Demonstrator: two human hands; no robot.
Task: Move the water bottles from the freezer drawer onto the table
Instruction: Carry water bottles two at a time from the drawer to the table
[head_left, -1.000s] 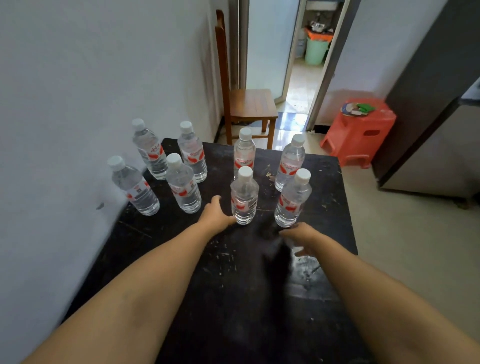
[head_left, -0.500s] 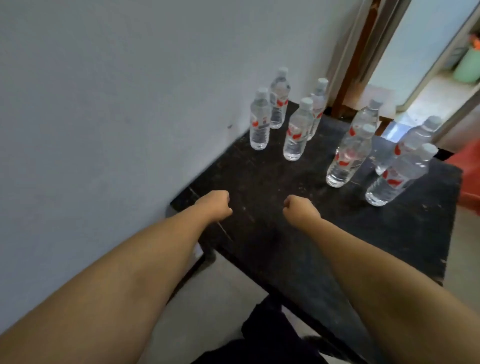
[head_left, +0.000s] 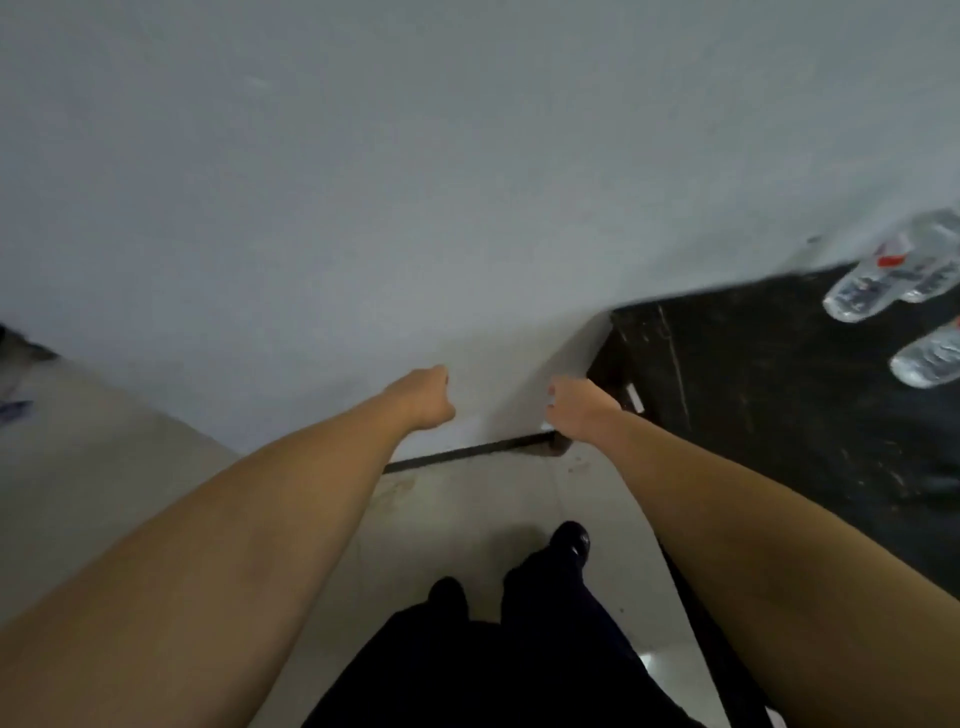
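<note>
The black table (head_left: 753, 395) fills the right side of the head view, tilted by my turn. Two clear water bottles with red labels (head_left: 878, 275) stand together at its far right, and the base of another bottle (head_left: 930, 358) shows at the frame edge. My left hand (head_left: 426, 397) is stretched out in front of the wall, fingers curled, holding nothing. My right hand (head_left: 576, 410) is beside the table's near left corner, also curled and empty. No freezer drawer is in view.
A plain grey wall (head_left: 415, 182) takes up the upper frame. The pale tiled floor (head_left: 104, 467) lies below, with my dark trousers and shoes (head_left: 569, 540) at the bottom middle. Something dark and blurred sits at the far left edge (head_left: 15, 348).
The view has swung left, away from the table. The bottles have slid to the right edge, and both empty hands now hang over the floor by the table's corner.
</note>
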